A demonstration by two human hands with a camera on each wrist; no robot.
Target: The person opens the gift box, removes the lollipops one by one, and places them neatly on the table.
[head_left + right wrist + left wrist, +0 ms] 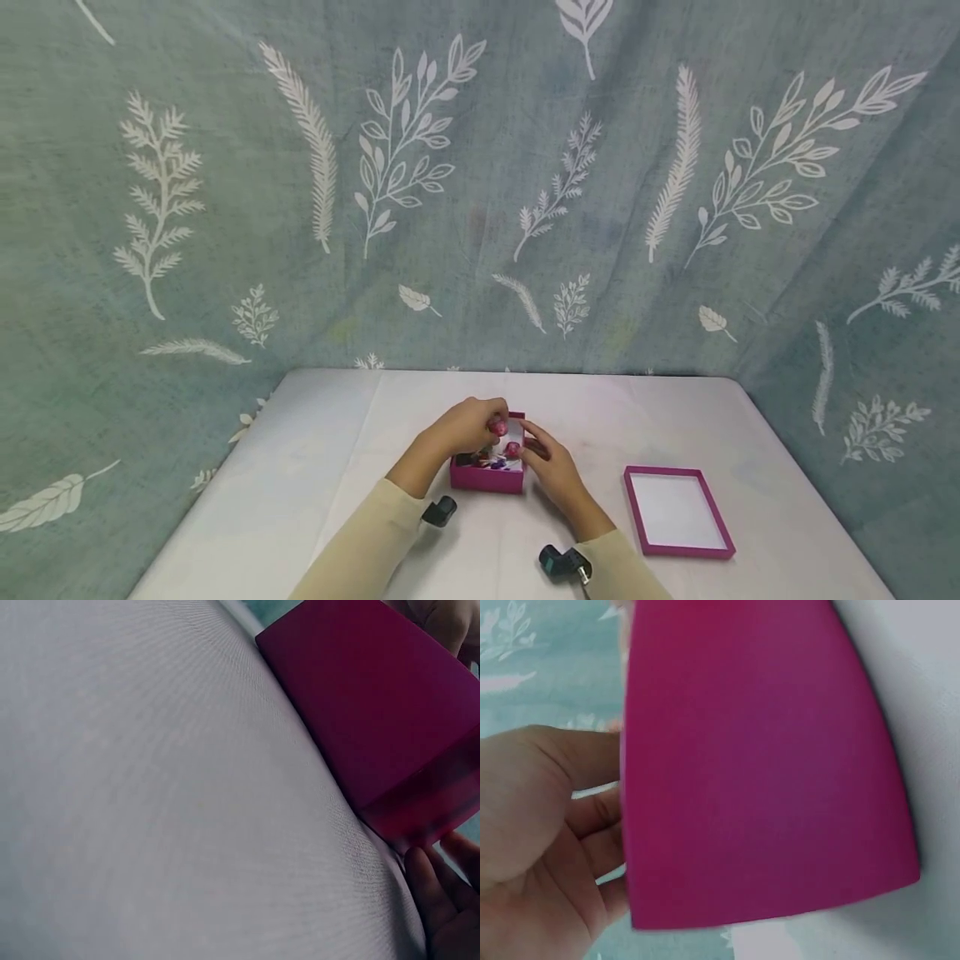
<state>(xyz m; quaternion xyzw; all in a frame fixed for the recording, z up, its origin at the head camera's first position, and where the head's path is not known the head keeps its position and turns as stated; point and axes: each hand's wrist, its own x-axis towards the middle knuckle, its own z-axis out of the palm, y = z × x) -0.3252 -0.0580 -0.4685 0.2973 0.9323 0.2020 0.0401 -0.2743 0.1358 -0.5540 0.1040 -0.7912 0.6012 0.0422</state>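
Note:
A magenta box (pixel 487 480) with its top off stands on the table, holding small multicoloured pieces (pixel 495 461) and a round pink piece (pixel 513 450) near its right wall. Over the box, my left hand (pixel 467 427) pinches a small, shiny pink piece (pixel 498 427), whose exact kind is too small to make out. My right hand (pixel 557 471) rests against the right side of the box, thumb and fingers apart along that wall. In the left wrist view the box's outer wall (pixel 757 772) hides the left fingertips. The right wrist view shows fingertips (pixel 421 871) touching the box's lower corner.
A shallow magenta lid (pixel 682 552) with a white inside lies on the white table (pixel 247 508), right of the box. Patterned green cloth (pixel 480 183) hangs behind the table. Dark wrist cameras (pixel 439 511) are worn at both sleeves.

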